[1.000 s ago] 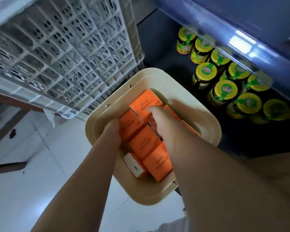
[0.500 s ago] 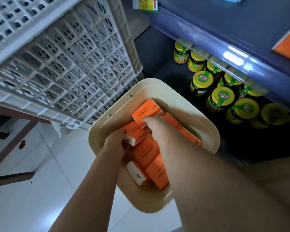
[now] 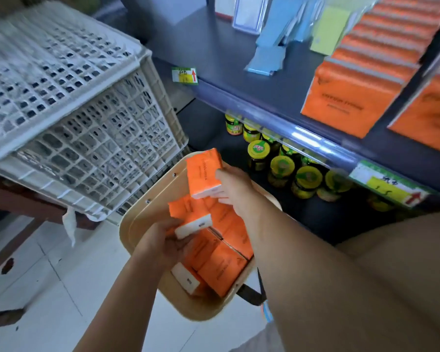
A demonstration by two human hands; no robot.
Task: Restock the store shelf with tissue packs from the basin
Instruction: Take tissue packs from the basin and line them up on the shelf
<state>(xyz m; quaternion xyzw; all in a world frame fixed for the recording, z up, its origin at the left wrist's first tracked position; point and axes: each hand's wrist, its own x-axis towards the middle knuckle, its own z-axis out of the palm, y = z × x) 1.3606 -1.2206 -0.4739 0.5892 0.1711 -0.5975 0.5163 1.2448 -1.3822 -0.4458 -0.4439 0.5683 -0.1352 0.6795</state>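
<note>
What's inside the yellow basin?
Orange tissue packs lie in the basin. The left hand and right hand each grip one. Packs and arms cover the bottom, so anything underneath is hidden.

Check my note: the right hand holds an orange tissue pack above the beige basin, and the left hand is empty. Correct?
No. The left hand is not empty: its fingers grip a second orange tissue pack over the beige basin. The right hand does hold an orange tissue pack, as the head view shows.

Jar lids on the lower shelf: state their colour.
The jar lids are yellow with green; head view.
</note>
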